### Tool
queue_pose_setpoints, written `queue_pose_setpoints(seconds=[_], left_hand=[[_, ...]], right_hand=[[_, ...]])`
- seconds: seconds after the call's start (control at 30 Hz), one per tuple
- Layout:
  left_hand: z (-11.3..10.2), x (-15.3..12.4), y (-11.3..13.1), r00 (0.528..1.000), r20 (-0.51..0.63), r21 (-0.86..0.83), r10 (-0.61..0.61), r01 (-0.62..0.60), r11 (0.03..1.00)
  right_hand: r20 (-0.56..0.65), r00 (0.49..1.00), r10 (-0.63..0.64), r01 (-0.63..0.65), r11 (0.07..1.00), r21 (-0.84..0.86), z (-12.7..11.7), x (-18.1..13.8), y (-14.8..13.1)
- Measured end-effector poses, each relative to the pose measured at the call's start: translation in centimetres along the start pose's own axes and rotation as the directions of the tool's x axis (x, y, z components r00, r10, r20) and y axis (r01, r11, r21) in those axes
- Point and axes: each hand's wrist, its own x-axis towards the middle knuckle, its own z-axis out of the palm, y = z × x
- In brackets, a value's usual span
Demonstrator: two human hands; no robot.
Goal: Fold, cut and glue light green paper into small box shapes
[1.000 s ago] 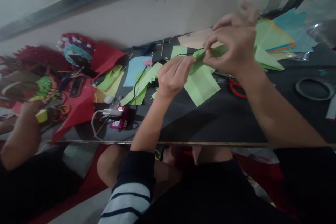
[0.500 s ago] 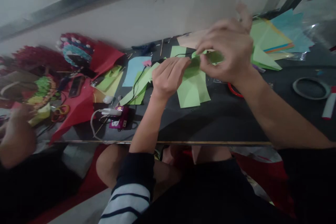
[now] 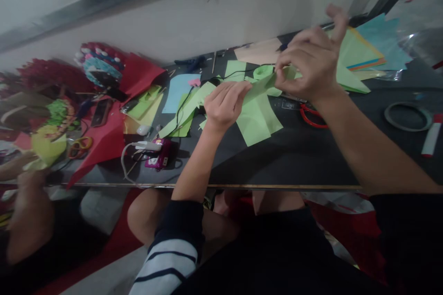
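A strip of green paper [image 3: 260,88] stretches between my two hands above the table. My left hand [image 3: 224,103] has its fingers closed on the strip's left end. At the other end, my right hand [image 3: 309,64] pinches the strip between thumb and forefinger, its little finger raised. Under the strip lie flat pieces of green paper [image 3: 256,126]. Behind it rests a curled green paper loop [image 3: 263,72]. Red-handled scissors [image 3: 313,116] lie below my right hand, their blades partly hidden. A long green strip [image 3: 180,117] lies left of my left hand, crossed by a dark cord.
A purple power socket [image 3: 159,154] with a white plug stands near the table's front edge. At the right are a tape roll [image 3: 408,116], a white marker [image 3: 432,137] and stacked coloured sheets [image 3: 362,50]. Another person's hand [image 3: 32,170] holds yellow paper at the far left.
My right hand has moved slightly right, and the green strip between my hands shows more plainly. The flat green pieces have turned a little. The other person's hand has moved down.
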Motion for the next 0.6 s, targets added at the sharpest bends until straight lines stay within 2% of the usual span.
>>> queue_pose_setpoints(seconds=[0.13, 0.27, 0.4, 0.5, 0.6], left_hand=[[0.7, -0.5, 0.0, 1.0, -0.008, -0.033, -0.013, 0.013, 0.999], [1.2, -0.8, 0.4, 0.995, -0.083, 0.003, 0.06, -0.06, 0.998], [1.3, -0.9, 1.0, 0.987, -0.103, 0.031, 0.12, -0.118, 0.993], [1.0, -0.8, 1.7, 0.986, -0.057, 0.063, 0.158, -0.154, 0.986], [0.5, -0.7, 2.2, 0.984, 0.02, 0.072, 0.175, -0.176, 0.982]], right_hand=[[0.008, 1.0, -0.007, 0.007, 0.999, 0.042, 0.2, -0.8, 1.0], [0.08, 0.995, 0.054, -0.059, 0.996, 0.06, -0.3, -1.3, 0.9], [0.085, 0.991, 0.106, -0.109, 0.993, 0.032, -0.7, -1.3, 0.9], [0.072, 0.987, 0.144, -0.146, 0.989, 0.03, -0.9, -1.3, 1.1], [0.123, 0.973, 0.197, -0.206, 0.976, 0.072, -0.9, -1.5, 1.9]])
